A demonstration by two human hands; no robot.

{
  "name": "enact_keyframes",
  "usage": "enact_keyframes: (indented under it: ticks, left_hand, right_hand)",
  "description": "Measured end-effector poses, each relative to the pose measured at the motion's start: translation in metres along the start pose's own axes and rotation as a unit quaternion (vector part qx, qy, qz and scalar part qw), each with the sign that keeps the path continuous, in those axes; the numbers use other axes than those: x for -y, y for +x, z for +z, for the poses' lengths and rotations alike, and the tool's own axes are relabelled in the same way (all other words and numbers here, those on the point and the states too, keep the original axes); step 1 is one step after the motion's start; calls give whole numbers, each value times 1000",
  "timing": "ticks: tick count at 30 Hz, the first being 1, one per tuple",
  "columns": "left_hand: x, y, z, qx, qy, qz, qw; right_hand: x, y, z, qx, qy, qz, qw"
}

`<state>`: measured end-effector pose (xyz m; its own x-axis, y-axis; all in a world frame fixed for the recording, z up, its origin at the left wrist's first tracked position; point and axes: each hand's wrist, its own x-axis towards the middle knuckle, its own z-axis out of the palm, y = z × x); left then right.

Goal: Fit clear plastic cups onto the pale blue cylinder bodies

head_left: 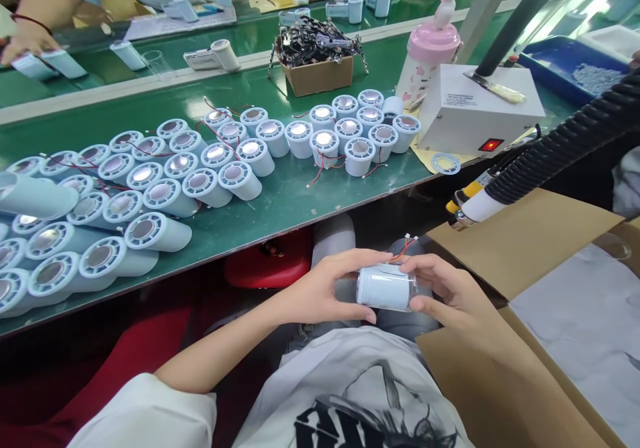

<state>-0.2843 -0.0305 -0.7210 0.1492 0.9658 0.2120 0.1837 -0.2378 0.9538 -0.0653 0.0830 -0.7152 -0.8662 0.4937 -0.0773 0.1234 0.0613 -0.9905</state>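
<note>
Above my lap I hold a pale blue cylindrical housing (384, 288) lying on its side, with what looks like a clear plastic sleeve around it. My left hand (345, 285) grips its left end between thumb and fingers. On the right end, my right hand (443, 288) closes on the clear rim. Thin red and orange wires with white connectors (411, 240) stick up from behind the housing. Many similar pale blue cylinders (200, 183) stand or lean in rows on the green bench, some trailing red and black wires.
A white box with a lit red switch (480, 111) stands on the bench beside a pink bottle (430, 48). A small carton of dark metal parts (320, 75) sits behind. A black corrugated hose (565, 138) hangs at right above an open cardboard box (525, 241). A co-worker's hand (30, 45) is across the bench.
</note>
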Motion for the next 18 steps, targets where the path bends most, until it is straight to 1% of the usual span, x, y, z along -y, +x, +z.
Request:
enact_keyframes:
  ticks: [6,11,15,18]
  left_hand:
    - [0,-2,0,5,5,-14,1000]
    - [2,-4,0,6,3,-16,1000]
    - [1,-5,0,3,3,-15,1000]
    - [0,-4,0,2,9,-4,1000]
  right_hand:
    - [2,4,4,6,77,35,996]
    - [4,7,7,6,108,50,993]
    - [2,10,9,-11,122,70,990]
    - [1,11,10,-27,148,98,984]
